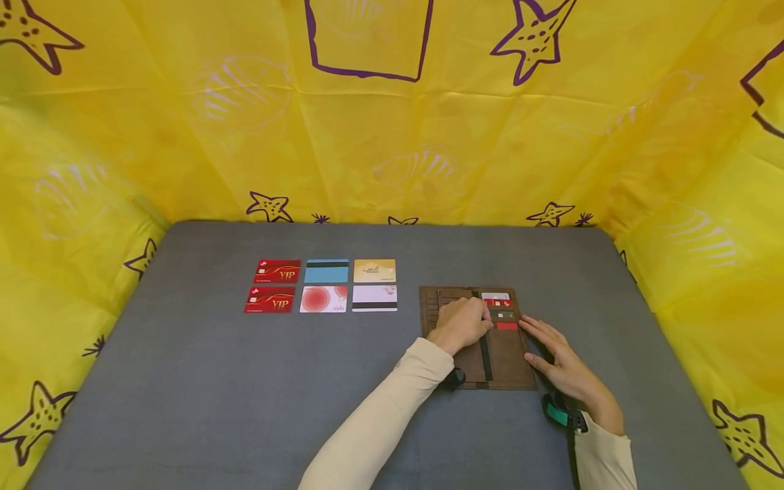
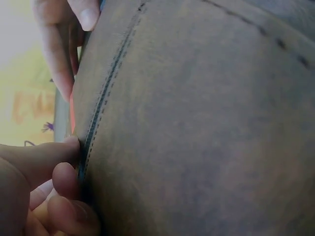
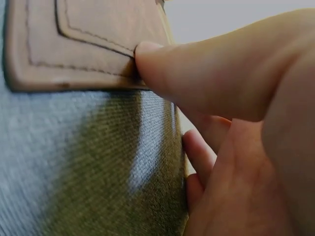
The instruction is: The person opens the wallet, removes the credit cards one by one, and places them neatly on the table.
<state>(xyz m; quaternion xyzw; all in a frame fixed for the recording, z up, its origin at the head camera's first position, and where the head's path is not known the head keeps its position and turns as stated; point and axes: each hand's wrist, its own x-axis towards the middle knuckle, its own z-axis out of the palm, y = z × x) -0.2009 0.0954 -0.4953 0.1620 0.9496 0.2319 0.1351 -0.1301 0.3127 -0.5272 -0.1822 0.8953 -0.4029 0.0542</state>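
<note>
An open brown wallet [image 1: 511, 361] lies on the table, with several cards in slots on its right half. My left hand [image 1: 461, 324] reaches over its middle, fingers curled, thumb and fingertips at the left end of a red card [image 1: 507, 327] low in the slots. In the left wrist view that red card [image 2: 73, 115] shows as a thin strip beside my thumb; the grip itself is partly hidden. Extended along the wallet's right edge, my right hand [image 1: 566, 367] touches it with its fingertips. Its thumb [image 3: 167, 69] presses on the stitched border in the right wrist view.
Two rows of cards lie left of the wallet: two red VIP cards [image 1: 269, 299], a blue card [image 1: 327, 272], a gold card [image 1: 374, 270], a card with pink circles [image 1: 322, 299] and a pale striped card [image 1: 374, 297]. Yellow patterned cloth [image 1: 343, 150] surrounds the grey table [image 1: 245, 388].
</note>
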